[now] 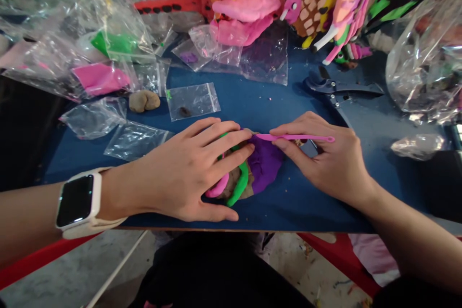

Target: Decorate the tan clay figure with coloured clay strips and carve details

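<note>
My left hand (191, 168) lies palm down over a clay piece, its fingers stretched out and its fingertips on the clay. The piece has a brown clay base (231, 184), a green clay strip (239, 183), a pink clay strip (218, 186) and a purple clay patch (266, 163) on its right side. Part of it is hidden under the hand. Between thumb and fingers, my right hand (325, 154) pinches a pink plastic clay knife (303, 137). Its blade tip points left and meets the upper edge of the purple patch.
Clear plastic bags (108, 19) and a pink clay packet (101, 78) crowd the left. A brown clay lump (144, 101) sits beside a small zip bag (193, 101). Colourful clay figures (249, 9) stand at the back; dark-handled pliers or cutters (342, 87) lie right.
</note>
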`<state>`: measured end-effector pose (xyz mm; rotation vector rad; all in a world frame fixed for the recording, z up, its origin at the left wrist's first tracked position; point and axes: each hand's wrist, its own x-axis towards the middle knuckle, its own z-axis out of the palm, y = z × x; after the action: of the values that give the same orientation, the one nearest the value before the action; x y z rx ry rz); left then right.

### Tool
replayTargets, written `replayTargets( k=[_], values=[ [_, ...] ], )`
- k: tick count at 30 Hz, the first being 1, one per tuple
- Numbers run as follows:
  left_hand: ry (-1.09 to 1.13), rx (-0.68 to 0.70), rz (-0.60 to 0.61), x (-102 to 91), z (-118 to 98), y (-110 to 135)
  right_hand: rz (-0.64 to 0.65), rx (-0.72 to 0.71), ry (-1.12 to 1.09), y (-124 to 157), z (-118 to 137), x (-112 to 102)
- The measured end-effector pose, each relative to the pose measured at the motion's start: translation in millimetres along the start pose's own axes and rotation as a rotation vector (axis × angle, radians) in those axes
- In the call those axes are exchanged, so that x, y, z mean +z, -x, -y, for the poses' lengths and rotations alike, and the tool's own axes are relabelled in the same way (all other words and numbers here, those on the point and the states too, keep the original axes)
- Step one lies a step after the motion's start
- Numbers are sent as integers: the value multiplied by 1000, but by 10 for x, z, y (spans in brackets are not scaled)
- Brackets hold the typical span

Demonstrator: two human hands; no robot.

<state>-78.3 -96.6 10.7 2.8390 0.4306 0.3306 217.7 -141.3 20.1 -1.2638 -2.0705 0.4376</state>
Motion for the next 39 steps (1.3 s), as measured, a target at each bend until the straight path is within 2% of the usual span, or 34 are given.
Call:
replayTargets(
  k=[9,22,31,39],
  values=[
    [-9,10,-12,57,21,15,-41,38,55,6,9,44],
    [-10,-5,-1,2,-4,0,15,-56,133,24,73,-33],
    [-26,5,-5,28,2,7,66,126,42,22,154,-56],
    [3,0,-8,10,6,3,81,157,-34,81,158,-57]
  ],
)
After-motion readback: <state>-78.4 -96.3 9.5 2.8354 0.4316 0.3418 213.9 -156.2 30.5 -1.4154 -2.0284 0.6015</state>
